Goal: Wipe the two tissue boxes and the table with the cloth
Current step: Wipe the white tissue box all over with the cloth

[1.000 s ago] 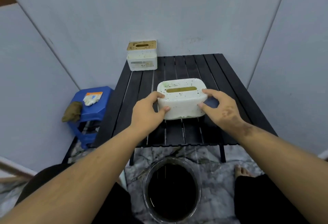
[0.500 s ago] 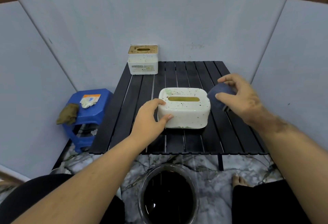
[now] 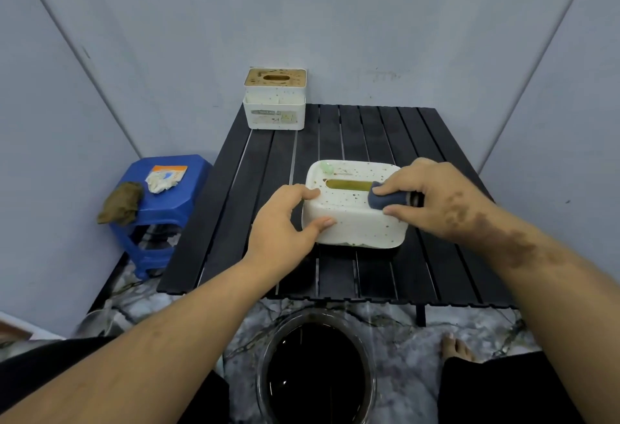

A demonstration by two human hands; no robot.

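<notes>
The near tissue box [image 3: 354, 204], white and speckled with spots, sits at the centre of the frame on the black slatted table [image 3: 419, 141]. Half a second earlier the right hand [image 3: 432, 197] held the dark blue cloth [image 3: 385, 198] in the air just right of the box; now that hand has come down and presses the bunched cloth against the box's top, at the right end of the slot, fingers curled round the cloth. The left hand [image 3: 285, 222] remains where it was, clasping the box's left end, thumb on the near side and fingers on the top edge. The change suggests that wiping of the first box is just beginning, with spots visible across its lid. The far tissue box [image 3: 274, 99], at the upper centre of the frame on the table's far left corner, bears a stained brown lid and is untouched. The near box's slot shows a yellowish interior; whether tissues lie inside cannot be told. At the bottom centre a round glass basin [image 3: 265, 356] holds dark liquid. At the left, a blue stool [image 3: 167, 202] carries a brown rag [image 3: 120, 202] and a crumpled white item [image 3: 161, 182].
</notes>
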